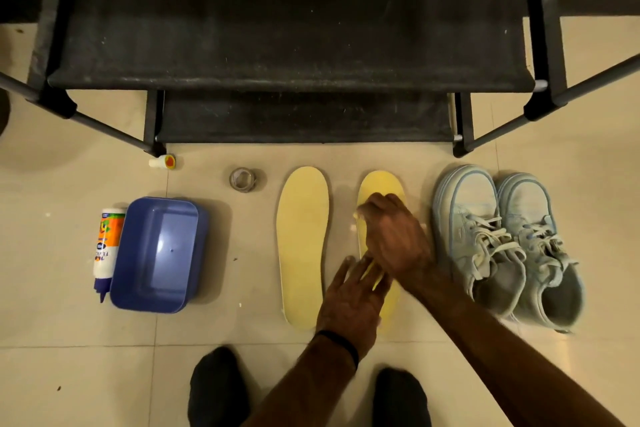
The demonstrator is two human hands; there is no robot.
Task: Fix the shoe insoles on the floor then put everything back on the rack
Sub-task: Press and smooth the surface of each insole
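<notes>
Both your hands are on the right insole, flat on the tile floor between the left insole and the pair of shoes. Left hand: fingers straight, spread, pressing the heel half. Right hand: over the forefoot and motion-blurred; fingers look loosely bent, and I can't tell whether they pinch anything or just rub the surface.

My read: you're smoothing or pressing a layer down. Work from heel to toe in one direction so no bubble gets trapped, keep the left palm as the anchor so the insole doesn't skate on the glossy tile, and finish along the edges.

Materials: insoles are thin pale-yellow foam, matte, likely floppy, so lift them supported. Shoes are light grey-blue, laces loose, mouths open. The glue bottle lies on its side touching the blue plastic tub, which is smooth and rigid. The clear tape roll and a small white cap sit near the foot of the rack. The rack has black fabric shelves, dusty, on metal tubes.
</notes>
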